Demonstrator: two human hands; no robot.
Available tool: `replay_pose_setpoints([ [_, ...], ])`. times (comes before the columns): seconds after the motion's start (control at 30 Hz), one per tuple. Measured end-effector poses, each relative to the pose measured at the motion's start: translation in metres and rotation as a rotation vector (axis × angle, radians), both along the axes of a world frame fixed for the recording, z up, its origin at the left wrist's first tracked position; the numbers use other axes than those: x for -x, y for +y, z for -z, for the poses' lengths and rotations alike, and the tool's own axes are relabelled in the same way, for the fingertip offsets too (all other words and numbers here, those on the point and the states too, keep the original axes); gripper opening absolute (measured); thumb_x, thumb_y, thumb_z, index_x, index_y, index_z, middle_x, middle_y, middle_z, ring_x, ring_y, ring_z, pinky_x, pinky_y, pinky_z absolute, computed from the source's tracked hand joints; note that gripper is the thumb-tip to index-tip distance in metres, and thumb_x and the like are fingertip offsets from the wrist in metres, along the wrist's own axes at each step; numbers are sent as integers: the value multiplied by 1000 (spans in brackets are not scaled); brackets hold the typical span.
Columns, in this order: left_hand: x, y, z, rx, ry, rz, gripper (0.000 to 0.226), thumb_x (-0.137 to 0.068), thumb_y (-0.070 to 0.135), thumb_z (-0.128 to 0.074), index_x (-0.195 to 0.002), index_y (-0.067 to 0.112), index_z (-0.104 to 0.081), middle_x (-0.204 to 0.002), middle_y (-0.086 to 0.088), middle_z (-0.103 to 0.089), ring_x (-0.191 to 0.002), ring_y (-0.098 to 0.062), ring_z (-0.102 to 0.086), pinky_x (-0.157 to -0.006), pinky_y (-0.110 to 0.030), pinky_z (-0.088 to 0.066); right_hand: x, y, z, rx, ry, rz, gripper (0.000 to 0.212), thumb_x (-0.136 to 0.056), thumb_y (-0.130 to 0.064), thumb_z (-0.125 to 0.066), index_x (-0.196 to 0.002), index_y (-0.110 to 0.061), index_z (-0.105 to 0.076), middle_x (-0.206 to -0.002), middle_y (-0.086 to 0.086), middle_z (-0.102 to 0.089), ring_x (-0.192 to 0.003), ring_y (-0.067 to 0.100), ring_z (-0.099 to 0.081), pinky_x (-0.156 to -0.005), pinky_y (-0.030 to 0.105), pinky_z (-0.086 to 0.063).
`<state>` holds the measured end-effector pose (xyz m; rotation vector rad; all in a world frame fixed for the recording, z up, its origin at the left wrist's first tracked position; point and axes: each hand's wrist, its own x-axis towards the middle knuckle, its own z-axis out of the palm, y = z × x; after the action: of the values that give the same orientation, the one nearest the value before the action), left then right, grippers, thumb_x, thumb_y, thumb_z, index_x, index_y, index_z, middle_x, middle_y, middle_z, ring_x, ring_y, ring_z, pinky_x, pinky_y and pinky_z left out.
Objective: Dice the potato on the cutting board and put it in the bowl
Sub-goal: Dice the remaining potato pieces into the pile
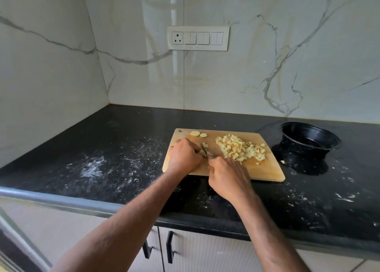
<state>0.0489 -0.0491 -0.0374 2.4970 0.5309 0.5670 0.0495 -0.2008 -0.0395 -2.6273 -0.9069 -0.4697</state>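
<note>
A wooden cutting board lies on the black counter. A heap of diced potato covers its right half. Two round potato slices sit at its far left corner. My left hand curls over a small potato piece on the board's left side. My right hand grips a knife handle, and the knife blade points away from me, right beside the left fingers. The black bowl stands on the counter to the right of the board, holding no potato that I can see.
The black counter is smeared with white streaks and scraps. One stray potato cube lies between board and bowl. A marble wall with a switch panel rises behind. Cabinet doors with black handles are below the counter edge.
</note>
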Motion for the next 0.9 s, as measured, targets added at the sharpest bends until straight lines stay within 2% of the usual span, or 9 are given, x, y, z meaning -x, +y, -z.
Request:
replay_pose_setpoints([
  [0.1, 1, -3, -2, 6, 26, -6, 10, -83, 23, -71, -75, 24, -78, -86, 3, -75, -93, -21, -61, -86, -33, -46, 7, -4, 1, 9, -11, 9, 23, -98, -17, -49, -105, -21, -70, -70, -8, -58, -59, 15, -51, -55, 30, -34],
  [0.17, 3, -5, -5, 8, 34, -11, 12, -83, 22, -71, -74, 29, -72, -91, 2, -75, -98, -22, -61, -94, -36, -48, 13, -9, 2, 9, -4, -2, 29, -100, -18, -49, -121, -22, -68, -78, -7, -66, -63, 14, -55, -55, 30, -40],
  [0.3, 3, -5, -6, 30, 32, -14, 12, -85, 24, -71, -89, 18, -81, -92, 3, -76, -95, -21, -64, -91, -35, -52, 25, -29, 1, 15, 44, -41, 40, -103, -26, -49, -142, -27, -55, -96, -11, -69, -74, 8, -63, -60, 27, -52],
  [0.43, 5, -2, -8, 94, 25, 3, 12, -83, 28, -76, -88, 19, -82, -89, 5, -77, -86, -17, -65, -82, -29, -53, 27, -51, -10, 40, 45, -53, 34, -102, -30, -49, -134, -31, -62, -86, -16, -66, -58, 3, -51, -47, 18, -28],
  [0.5, 6, 2, -8, 151, 12, 19, 10, -82, 26, -79, -90, 21, -82, -90, 8, -77, -79, -11, -65, -74, -23, -51, 22, -58, -17, 5, 42, -13, 29, -101, -31, -50, -122, -30, -69, -77, -18, -64, -49, 1, -45, -45, 20, -25],
  [0.6, 6, 7, -4, 166, -24, 24, 13, -81, 22, -80, -94, 21, -83, -92, 8, -78, -81, -9, -67, -76, -22, -54, 16, -48, -20, -82, -3, 16, 29, -101, -32, -51, -124, -30, -69, -55, -17, -47, -45, 1, -42, -42, 20, -23],
  [0.67, 7, 7, -2, 140, -40, 8, 9, -81, 20, -79, -89, 20, -83, -88, 4, -78, -85, -14, -69, -79, -27, -58, 15, -31, -17, -100, 7, 3, 32, -102, -34, -51, -131, -30, -65, -61, -17, -53, -51, 1, -48, -44, 19, -32],
  [0.77, 4, 6, 1, 136, -60, -4, 6, -81, 15, -77, -81, 15, -82, -80, 0, -76, -80, -20, -69, -74, -35, -60, 11, -11, -5, -69, 9, -4, 34, -103, -32, -50, -134, -28, -63, -85, -10, -71, -67, 10, -62, -54, 24, -44],
  [0.9, 2, 4, 0, 140, -65, -20, 9, -83, 14, -74, -76, 13, -80, -74, -2, -74, -76, -23, -68, -67, -32, -57, 9, -3, 6, -65, 2, 6, 30, -100, -27, -54, -127, -26, -68, -82, -7, -73, -61, 12, -59, -52, 24, -40],
])
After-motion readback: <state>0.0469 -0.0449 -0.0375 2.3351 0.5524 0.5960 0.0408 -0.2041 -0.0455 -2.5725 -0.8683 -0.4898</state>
